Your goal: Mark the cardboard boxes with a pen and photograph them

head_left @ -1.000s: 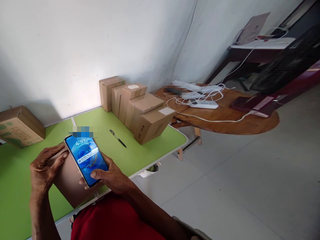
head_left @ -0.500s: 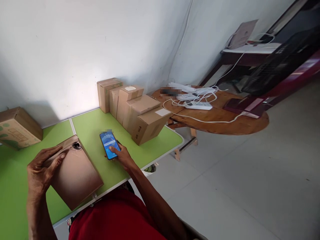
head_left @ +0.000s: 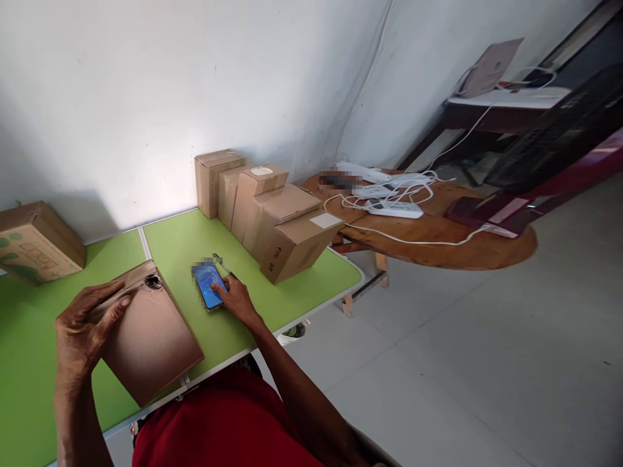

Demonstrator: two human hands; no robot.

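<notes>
Head view: 5 closed cardboard boxes (head_left: 265, 211), contents hidden.

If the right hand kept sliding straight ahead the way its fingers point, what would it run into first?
The right hand points up-left with its fingertips on the phone, so the phone comes first. Beyond that lies bare green table as far as the wall; depth is hard to judge.

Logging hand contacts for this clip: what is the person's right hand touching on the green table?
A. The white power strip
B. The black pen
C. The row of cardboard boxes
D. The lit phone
D: the right hand rests its fingertips on the lit phone lying on the green table, while the left hand holds the flat brown box.
</notes>
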